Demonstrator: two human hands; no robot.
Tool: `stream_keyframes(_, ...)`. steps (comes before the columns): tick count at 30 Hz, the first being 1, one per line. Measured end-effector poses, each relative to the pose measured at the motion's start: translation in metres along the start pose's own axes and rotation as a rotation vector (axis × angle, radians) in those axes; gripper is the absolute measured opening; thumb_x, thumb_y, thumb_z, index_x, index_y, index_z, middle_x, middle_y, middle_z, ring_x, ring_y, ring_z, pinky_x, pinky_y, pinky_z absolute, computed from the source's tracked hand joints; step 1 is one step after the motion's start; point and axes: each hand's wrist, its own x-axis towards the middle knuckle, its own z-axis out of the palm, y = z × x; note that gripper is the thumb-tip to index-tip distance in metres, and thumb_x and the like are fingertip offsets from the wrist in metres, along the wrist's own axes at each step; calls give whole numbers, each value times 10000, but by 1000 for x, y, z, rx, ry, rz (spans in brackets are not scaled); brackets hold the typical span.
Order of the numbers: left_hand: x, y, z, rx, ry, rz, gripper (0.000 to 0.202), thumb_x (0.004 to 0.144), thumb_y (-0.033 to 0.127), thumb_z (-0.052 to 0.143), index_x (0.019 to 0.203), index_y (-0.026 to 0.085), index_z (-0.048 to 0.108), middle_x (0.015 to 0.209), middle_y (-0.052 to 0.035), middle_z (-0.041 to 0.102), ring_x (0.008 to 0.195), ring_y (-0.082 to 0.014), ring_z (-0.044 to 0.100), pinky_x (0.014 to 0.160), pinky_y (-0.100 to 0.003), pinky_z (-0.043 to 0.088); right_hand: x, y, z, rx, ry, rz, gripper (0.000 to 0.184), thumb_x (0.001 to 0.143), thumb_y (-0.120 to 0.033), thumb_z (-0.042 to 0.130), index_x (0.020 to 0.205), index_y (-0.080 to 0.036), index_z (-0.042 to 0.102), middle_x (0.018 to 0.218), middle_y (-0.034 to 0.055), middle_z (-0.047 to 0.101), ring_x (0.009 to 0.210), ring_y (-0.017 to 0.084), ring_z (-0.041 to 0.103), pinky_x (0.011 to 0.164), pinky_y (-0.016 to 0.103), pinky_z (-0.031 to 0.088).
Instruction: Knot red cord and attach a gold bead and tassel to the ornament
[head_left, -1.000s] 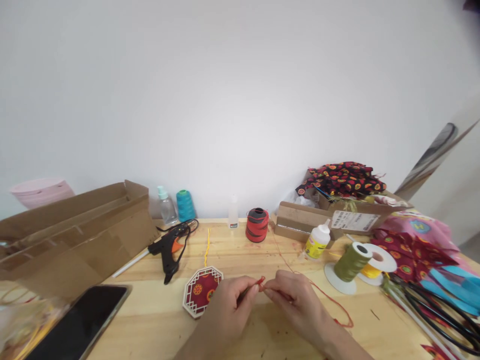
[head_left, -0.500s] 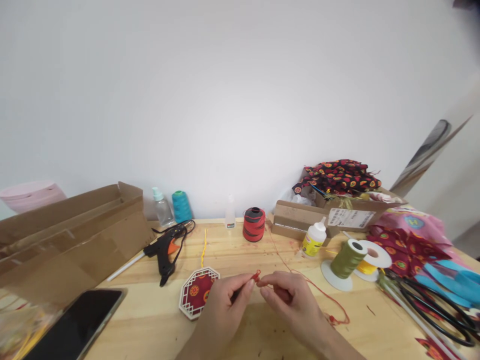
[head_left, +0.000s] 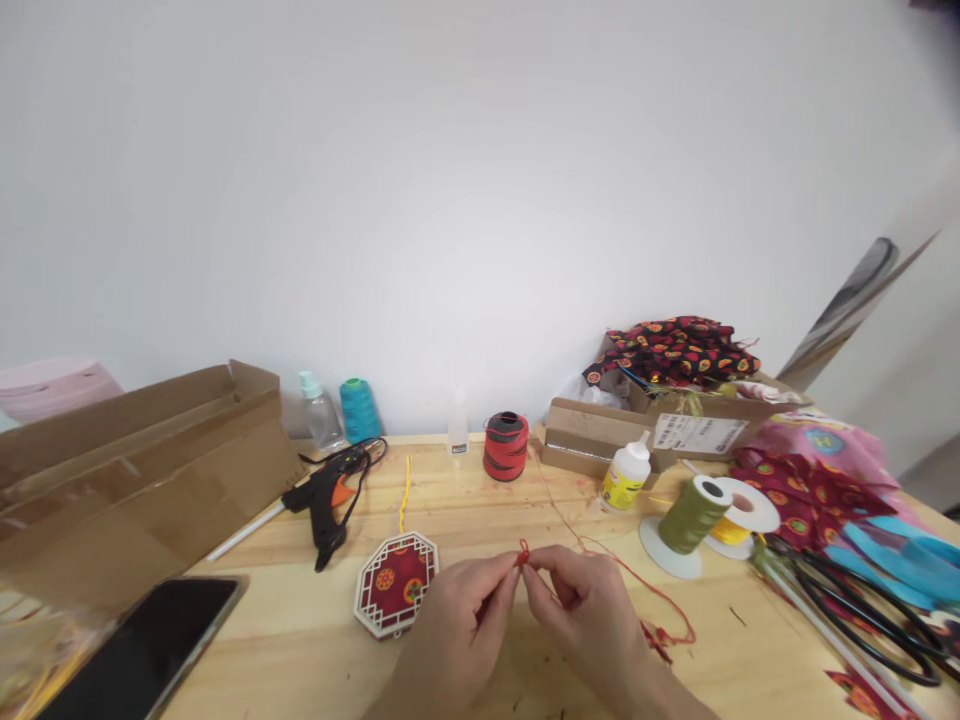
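Note:
Between my fingertips is a small knotted piece of red cord [head_left: 523, 549], with a little loop sticking up. My left hand [head_left: 469, 605] pinches it from the left, and my right hand [head_left: 581, 605] pinches it from the right; the fingertips almost meet. More red cord [head_left: 660, 590] trails over the table on the right, bunched beside my right wrist. Left of my left hand lies an octagonal wooden frame [head_left: 365, 597] with red patterned fabric inside and a yellow cord [head_left: 406, 495] running up from its top.
A red thread spool [head_left: 505, 447], a glue bottle [head_left: 625, 475] and a green spool [head_left: 696, 515] stand ahead. Scissors [head_left: 870, 620] lie at right. On the left are a glue gun [head_left: 322, 510], a phone [head_left: 142, 650] and a cardboard box [head_left: 150, 490].
My right hand has closed in on the red knotted cord, and its fingertips now pinch it beside my left. The small loop now points upward. The view has shifted slightly.

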Motion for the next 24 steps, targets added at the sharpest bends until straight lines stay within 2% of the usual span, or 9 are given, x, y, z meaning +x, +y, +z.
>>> stream_keyframes(6, 1, 5, 0, -195, -36, -179, 248, 836, 259, 430, 958, 208, 639, 863, -27, 695, 857, -170, 609, 755, -223, 455, 3, -5, -3, 127, -49, 55, 240, 723, -217, 459, 628, -125, 660, 411, -80, 220, 374, 61, 211, 370, 189, 178)
stream_keyframes(9, 0, 2, 1, -164, -19, -240, 270, 822, 295, 450, 1029, 195, 591, 770, -24, 679, 761, -171, 610, 702, -241, 468, 5, -6, -5, 201, -92, 131, 262, 726, -245, 450, 605, -117, 643, 432, -65, 256, 402, 67, 220, 378, 194, 179)
stream_keyframes(11, 1, 1, 1, -158, -5, -235, 276, 820, 293, 454, 1059, 206, 561, 755, -14, 661, 701, -157, 598, 658, -236, 471, 5, -6, -5, 234, -111, 177, 271, 724, -259, 447, 590, -114, 632, 443, -56, 278, 416, 71, 225, 388, 199, 187)
stream_keyframes(15, 3, 2, 0, -188, 24, -124, 196, 816, 231, 472, 956, 219, 607, 898, -24, 635, 846, -151, 571, 760, -229, 439, 6, -4, -6, 289, -149, 224, 276, 728, -281, 445, 622, -111, 636, 464, -45, 310, 434, 76, 237, 396, 201, 190)
stream_keyframes(19, 5, 3, -2, -190, -17, -64, 213, 824, 203, 459, 922, 227, 646, 825, -20, 641, 783, -146, 576, 709, -221, 440, 6, -3, -5, 271, -151, 223, 267, 727, -274, 450, 630, -113, 639, 446, -56, 287, 418, 72, 228, 384, 194, 182)
stream_keyframes(21, 5, 4, -3, -186, -33, -72, 226, 830, 206, 449, 931, 225, 650, 815, -23, 649, 761, -148, 579, 694, -225, 440, 5, -2, -5, 225, -140, 194, 253, 729, -254, 451, 622, -120, 636, 433, -66, 268, 404, 69, 226, 378, 189, 185)
stream_keyframes(24, 5, 3, -1, -213, -9, -144, 233, 832, 230, 447, 933, 213, 656, 853, -35, 665, 790, -156, 585, 728, -237, 434, 3, 0, -5, 103, -119, 71, 210, 736, -211, 455, 678, -151, 648, 418, -73, 292, 384, 66, 260, 390, 182, 209)
